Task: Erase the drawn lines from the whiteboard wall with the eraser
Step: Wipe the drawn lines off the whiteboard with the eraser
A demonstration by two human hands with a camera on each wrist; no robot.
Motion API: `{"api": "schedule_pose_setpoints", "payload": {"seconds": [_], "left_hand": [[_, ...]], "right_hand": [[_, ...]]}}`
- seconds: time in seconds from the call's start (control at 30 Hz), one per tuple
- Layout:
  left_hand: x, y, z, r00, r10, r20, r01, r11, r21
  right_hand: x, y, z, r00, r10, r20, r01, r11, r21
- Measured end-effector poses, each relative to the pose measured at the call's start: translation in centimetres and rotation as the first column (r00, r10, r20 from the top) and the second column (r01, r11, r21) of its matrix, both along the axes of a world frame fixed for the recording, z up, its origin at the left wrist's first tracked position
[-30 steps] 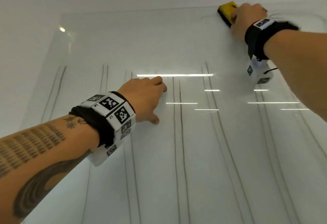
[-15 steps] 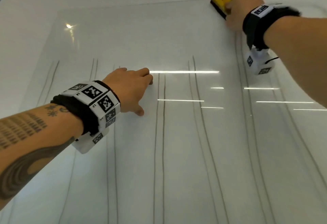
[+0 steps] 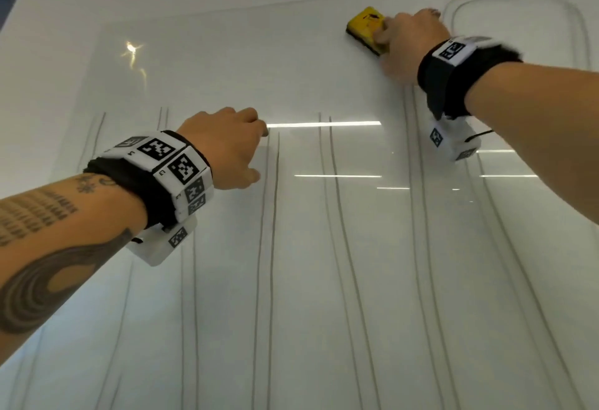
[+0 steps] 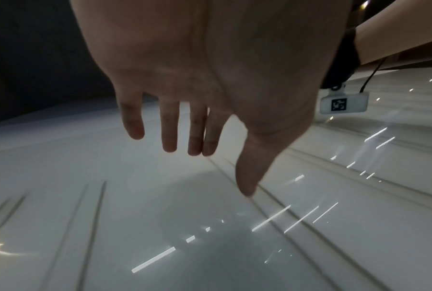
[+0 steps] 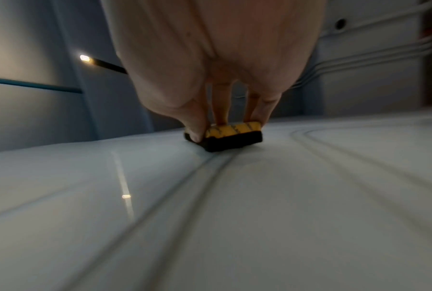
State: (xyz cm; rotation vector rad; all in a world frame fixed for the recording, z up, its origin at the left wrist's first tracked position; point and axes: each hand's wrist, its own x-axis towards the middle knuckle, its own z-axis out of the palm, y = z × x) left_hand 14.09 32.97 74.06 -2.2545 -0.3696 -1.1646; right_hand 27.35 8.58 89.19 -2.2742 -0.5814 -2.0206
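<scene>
Pinching eraser [image 5: 231, 135] between fingers [image 5: 196, 126]

eraser [image 3: 366, 29] on whiteboard wall [image 3: 227, 53], above drawn lines [image 3: 272, 247]

You're in an office or meeting room, it seems: a glossy whiteboard wall [image 3: 227, 53] fills the frame, mirroring ceiling strip lights [image 3: 324, 124]; surface-mounted conduits [image 5: 374, 57] run upper right.

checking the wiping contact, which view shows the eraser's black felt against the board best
The right wrist view: the eraser sits side-on, its black felt flat on the whiteboard, pinched by the right hand. The head view shows mostly its yellow top. The left wrist view doesn't show it.
</scene>
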Motion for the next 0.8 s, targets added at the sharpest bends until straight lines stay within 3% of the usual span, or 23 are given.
{"api": "schedule_pose_setpoints", "payload": {"seconds": [0.1, 0.17, 0.23, 0.33, 0.37, 0.4, 0.47, 0.53, 0.57, 0.63, 0.7, 0.73, 0.8], "left_hand": [[0.5, -2.8, -0.7, 0.992, -0.109, 0.065, 0.106, 0.994, 0.041], [1.1, -4.5, -1.5, 0.992, -0.119, 0.028, 0.119, 0.993, 0.028], [1.8, -5.6, -2.2, 0.995, -0.099, -0.012, 0.099, 0.995, 0.021], [2.3, -6.5, -2.9, 0.995, -0.093, -0.023, 0.093, 0.996, -0.004], [2.4, -6.6, -3.1, 0.995, -0.095, -0.023, 0.095, 0.995, -0.013], [2.5, -6.7, -3.3, 0.995, -0.098, -0.027, 0.098, 0.995, -0.021], [2.8, -6.7, -3.7, 0.995, -0.092, -0.042, 0.091, 0.995, -0.035], [3.2, -6.8, -4.1, 0.996, -0.068, -0.064, 0.064, 0.995, -0.074], [3.4, -6.8, -4.2, 0.996, -0.057, -0.073, 0.05, 0.994, -0.093], [3.7, -7.0, -4.3, 0.997, -0.033, -0.064, 0.025, 0.993, -0.113], [3.8, -7.4, -4.2, 0.999, -0.015, -0.04, 0.01, 0.994, -0.108], [3.9, -7.4, -4.3, 1.0, -0.009, -0.029, 0.005, 0.994, -0.11], [4.1, -7.5, -4.4, 1.0, 0.005, -0.013, -0.006, 0.994, -0.108]], "right_hand": [[-0.8, 3.2, -7.3, 0.997, 0.076, 0.024, -0.062, 0.933, -0.355], [-1.1, 3.5, -10.0, 0.995, 0.096, 0.039, -0.065, 0.874, -0.482], [-0.9, 2.0, -7.0, 0.997, 0.036, 0.073, 0.001, 0.89, -0.455], [-0.7, -1.6, -1.7, 0.997, -0.038, 0.06, 0.044, 0.994, -0.101], [-0.6, -1.7, -1.7, 0.998, -0.022, 0.059, 0.026, 0.997, -0.071], [-0.8, -1.3, -2.6, 0.999, -0.009, 0.048, 0.016, 0.989, -0.149], [-0.3, -0.6, -5.7, 0.989, 0.139, -0.048, -0.147, 0.914, -0.379], [0.2, -2.0, -6.6, 0.956, 0.267, -0.12, -0.292, 0.849, -0.441], [0.6, -3.1, -5.5, 0.957, 0.272, -0.1, -0.289, 0.877, -0.385], [0.9, -5.9, -2.0, 0.971, 0.234, -0.058, -0.239, 0.967, -0.093], [1.7, -8.3, 1.0, 0.971, 0.233, -0.051, -0.216, 0.951, 0.223], [1.7, -8.2, 1.3, 0.974, 0.217, -0.06, -0.193, 0.943, 0.27], [1.1, -6.2, -0.8, 0.976, 0.205, -0.067, -0.192, 0.967, 0.167]]}}
